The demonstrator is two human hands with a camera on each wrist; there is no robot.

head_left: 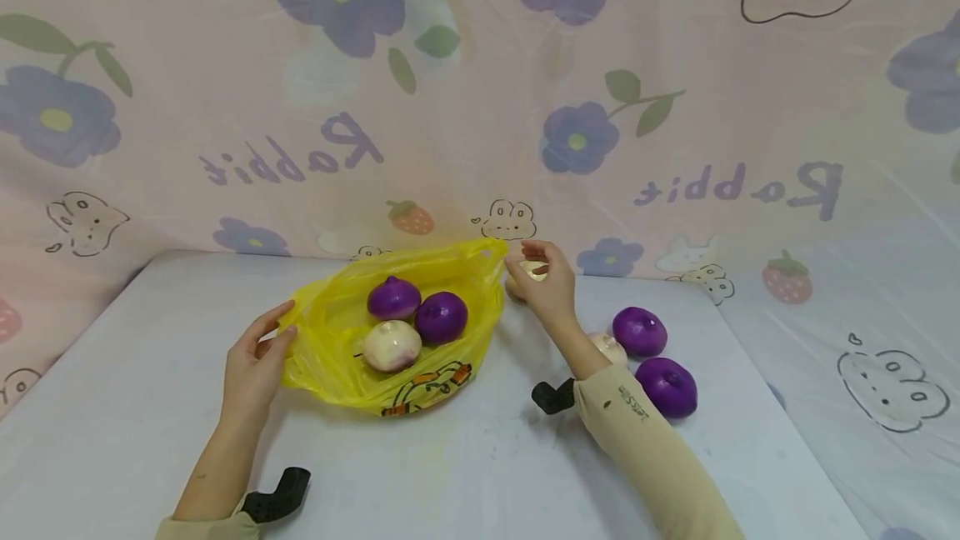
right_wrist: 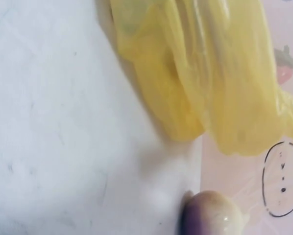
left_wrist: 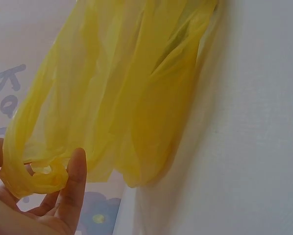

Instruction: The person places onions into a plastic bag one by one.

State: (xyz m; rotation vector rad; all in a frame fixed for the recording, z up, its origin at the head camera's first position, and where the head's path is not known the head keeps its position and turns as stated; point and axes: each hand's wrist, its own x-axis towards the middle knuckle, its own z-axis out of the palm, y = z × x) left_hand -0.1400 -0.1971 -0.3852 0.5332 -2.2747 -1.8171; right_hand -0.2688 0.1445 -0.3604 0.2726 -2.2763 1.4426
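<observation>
A yellow plastic bag (head_left: 330,357) lies spread with its mouth gaping toward me. Inside it sit two purple onions (head_left: 393,298) and a whitish onion (head_left: 392,346) tinged purple. My left hand (head_left: 255,361) grips the bag's left handle, whose loop (left_wrist: 51,183) lies between thumb and fingers in the left wrist view. At the opposite corner, my right hand (head_left: 551,282) pinches the right handle with bent fingers, which are mostly outside the right wrist view. Just behind that hand is a pale onion (head_left: 516,287), partly hidden; the right wrist view shows its purple-and-cream side (right_wrist: 212,215).
Right of the right forearm, two more purple onions (head_left: 640,332) rest on the white table (head_left: 465,482). Another pale onion (head_left: 609,347) is partly covered by that forearm. A patterned cloth (head_left: 465,123) hangs behind the table. Black wrist mounts (head_left: 279,497) jut from both sleeves.
</observation>
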